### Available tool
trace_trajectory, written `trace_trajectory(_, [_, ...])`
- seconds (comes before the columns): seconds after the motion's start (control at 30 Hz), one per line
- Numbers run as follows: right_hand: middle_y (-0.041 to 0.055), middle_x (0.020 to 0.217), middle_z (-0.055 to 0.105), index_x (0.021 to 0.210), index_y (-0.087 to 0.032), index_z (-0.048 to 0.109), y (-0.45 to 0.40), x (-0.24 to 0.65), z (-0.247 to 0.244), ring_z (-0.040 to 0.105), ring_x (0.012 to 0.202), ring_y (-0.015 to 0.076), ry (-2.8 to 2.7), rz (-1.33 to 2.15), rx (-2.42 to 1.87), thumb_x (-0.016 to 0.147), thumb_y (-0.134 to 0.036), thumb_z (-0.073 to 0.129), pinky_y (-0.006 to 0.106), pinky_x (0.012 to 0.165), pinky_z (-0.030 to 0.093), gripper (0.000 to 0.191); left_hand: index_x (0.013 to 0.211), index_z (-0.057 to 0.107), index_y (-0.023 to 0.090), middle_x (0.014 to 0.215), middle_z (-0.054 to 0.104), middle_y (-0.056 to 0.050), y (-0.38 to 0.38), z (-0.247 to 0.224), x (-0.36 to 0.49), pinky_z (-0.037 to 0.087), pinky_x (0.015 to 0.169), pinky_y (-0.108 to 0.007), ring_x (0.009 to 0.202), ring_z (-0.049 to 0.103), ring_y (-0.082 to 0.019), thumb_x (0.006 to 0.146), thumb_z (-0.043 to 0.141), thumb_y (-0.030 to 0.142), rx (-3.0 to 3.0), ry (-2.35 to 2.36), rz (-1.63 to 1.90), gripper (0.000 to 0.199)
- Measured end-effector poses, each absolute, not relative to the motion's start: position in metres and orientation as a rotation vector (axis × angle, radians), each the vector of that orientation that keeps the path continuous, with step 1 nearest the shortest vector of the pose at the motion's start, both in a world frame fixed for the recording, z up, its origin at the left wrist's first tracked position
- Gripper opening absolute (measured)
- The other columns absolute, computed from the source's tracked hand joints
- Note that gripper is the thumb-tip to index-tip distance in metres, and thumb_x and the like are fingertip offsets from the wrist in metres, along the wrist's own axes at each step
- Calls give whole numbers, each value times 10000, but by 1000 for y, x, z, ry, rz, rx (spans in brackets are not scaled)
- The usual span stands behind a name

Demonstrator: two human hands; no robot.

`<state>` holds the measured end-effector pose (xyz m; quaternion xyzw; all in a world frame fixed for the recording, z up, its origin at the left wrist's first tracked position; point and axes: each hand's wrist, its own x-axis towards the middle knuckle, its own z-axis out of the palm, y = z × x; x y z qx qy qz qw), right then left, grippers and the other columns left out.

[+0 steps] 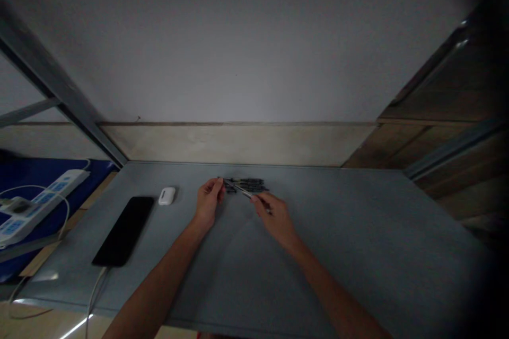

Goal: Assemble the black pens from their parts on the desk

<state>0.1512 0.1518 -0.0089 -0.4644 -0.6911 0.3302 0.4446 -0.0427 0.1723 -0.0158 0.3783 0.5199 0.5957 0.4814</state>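
Several dark pens lie side by side near the back of the grey table. One slim pen is held at a slant in front of them. The fingers of my left hand pinch its upper left end. Its lower right part is between the thumb and fingers of my right hand, and a dark tip sticks out below the palm. How many pens lie in the row is too dim to tell.
To the left lie a white earphone case and a black phone with a cable. A white power strip rests on a blue surface at the far left. Metal posts rise beside the table, with a wall behind.
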Motion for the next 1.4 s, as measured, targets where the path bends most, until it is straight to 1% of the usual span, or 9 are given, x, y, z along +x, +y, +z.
trace_trajectory(0.23, [9,641,556,660,-252,585,136,138,-21,490,548,159,-2071,482,-1019,881,-352,594,296,550,349,243,854,590,146,615,526,52,168,-19,-34,316,430,-181,459,423,-53,767,650,598,999,1227,1387,464])
trace_trajectory(0.37, [13,657,595,690,-266,586,136,139,-21,517,560,175,-2131,553,-1058,890,-385,579,303,558,339,233,850,548,164,741,620,-3,169,-14,-40,364,445,-185,529,517,-81,826,577,581,1020,1191,1426,418])
trace_trajectory(0.5, [1,591,544,674,-259,546,143,141,-25,483,513,171,-1968,644,-1160,893,-321,533,310,550,306,229,918,575,185,657,581,15,180,-10,-69,386,494,-203,511,515,-102,903,456,526,1155,1543,1506,361])
trace_trajectory(0.67, [0,577,515,679,-289,511,150,147,-28,505,523,209,-1899,682,-1199,886,-303,484,344,570,349,209,979,664,186,812,687,-76,185,-11,-97,426,669,-274,741,639,-200,945,433,401,1674,2303,961,317])
trace_trajectory(0.8, [6,650,567,740,-285,535,153,151,-28,550,606,223,-1925,744,-1193,878,-269,477,363,629,398,150,1031,677,179,975,698,-125,183,-15,-97,438,720,-311,835,653,-239,966,402,372,1816,2460,602,342])
trace_trajectory(0.9, [29,836,630,889,-266,587,154,152,-29,593,777,224,-1952,747,-1111,879,-183,464,367,735,432,149,1063,668,173,1009,675,-136,182,-18,-95,444,730,-334,879,637,-260,974,381,367,1879,2510,542,358])
trace_trajectory(1.03, [64,1050,581,1082,-297,610,155,150,-28,570,979,239,-1951,740,-992,894,-108,425,414,895,435,325,1103,649,163,1031,646,-150,180,-17,-96,440,797,-378,968,587,-293,971,393,361,1968,2555,491,349])
trace_trajectory(1.2, [58,1021,513,1079,-327,634,156,150,-25,537,968,241,-1927,716,-970,854,-32,399,422,886,448,439,1201,611,167,1087,621,-147,177,-12,-90,398,912,-433,1056,521,-311,974,399,345,2145,2551,631,358])
trace_trajectory(1.4, [60,1058,497,1096,-326,650,159,155,-24,522,1011,236,-1906,708,-967,840,-9,400,405,920,424,479,1164,634,223,1106,617,-100,167,-15,-57,391,968,-404,1074,506,-260,975,431,317,2538,1877,731,293])
